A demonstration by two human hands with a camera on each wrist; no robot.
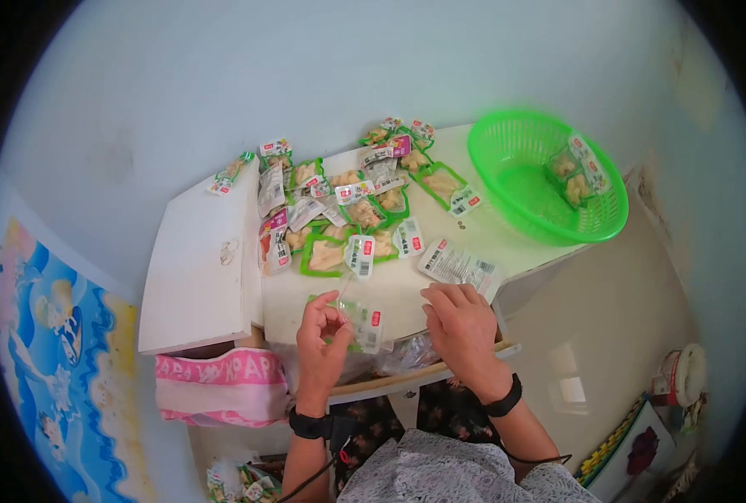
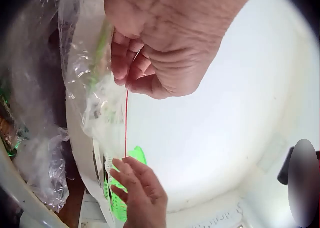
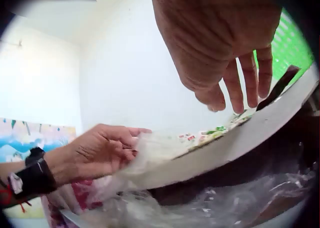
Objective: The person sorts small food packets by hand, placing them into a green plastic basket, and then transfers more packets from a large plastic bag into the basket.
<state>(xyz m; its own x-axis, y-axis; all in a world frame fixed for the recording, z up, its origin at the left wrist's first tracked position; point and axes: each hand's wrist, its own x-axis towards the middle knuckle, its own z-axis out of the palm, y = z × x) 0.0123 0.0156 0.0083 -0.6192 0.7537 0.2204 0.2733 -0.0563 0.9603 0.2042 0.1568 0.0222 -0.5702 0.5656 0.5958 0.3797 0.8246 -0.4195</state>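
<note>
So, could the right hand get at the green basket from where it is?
Probably yes: the right hand looks empty, and the basket sits open-topped, farther back and to the right. A packet lies low just ahead, but nothing tall seems to stand in the way.

At lower centre of the head view, a bag (image 1: 371, 323) sits between my left hand (image 1: 319, 339), which it touches, and my right hand (image 1: 463, 331). One packet (image 1: 453, 262) lies on the table (image 1: 293, 310) just above my right hand. More packets (image 1: 324, 254) crowd the table's middle. Upper right is the basket (image 1: 489, 189), with packets inside. A cloth (image 1: 222, 390) is at lower left.
</note>
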